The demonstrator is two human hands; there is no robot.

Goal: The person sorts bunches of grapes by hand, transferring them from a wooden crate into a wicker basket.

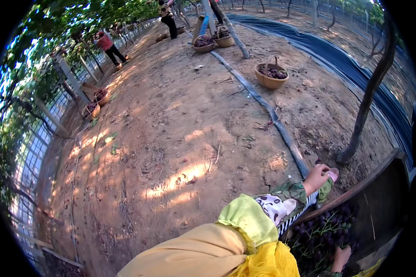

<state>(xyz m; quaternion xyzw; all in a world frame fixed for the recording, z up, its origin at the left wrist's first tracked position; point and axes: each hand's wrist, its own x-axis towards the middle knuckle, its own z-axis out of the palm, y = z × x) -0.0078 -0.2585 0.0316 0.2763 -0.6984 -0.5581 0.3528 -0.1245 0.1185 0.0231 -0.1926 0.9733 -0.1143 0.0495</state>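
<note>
My left hand [315, 179], in a camouflage cuff, reaches past the rim of a dark, box-like container [384, 204]. Its fingers curl beside a pink item [333, 174] with lime-green cloth below; whether they grip it is unclear. Inside the container lie dark purple grapes [320, 230] on green stems. Low in the picture, my right hand [341, 257] rests among these grapes, its fingers partly hidden. Along the bottom run tan cloth [190, 249], a lime-green gathered cuff [248, 220] and a yellow fringed cloth [270, 261]. Black-and-white striped cloth [298, 213] shows beneath the camouflage sleeve.
A wicker basket of grapes [272, 77] stands on bare soil beside a grey hose [253, 91]. More grape baskets [203, 43] stand farther off and by the left posts [92, 110]. A trunk [364, 100] rises at right. Two people [105, 41] [167, 15] stand under the vines.
</note>
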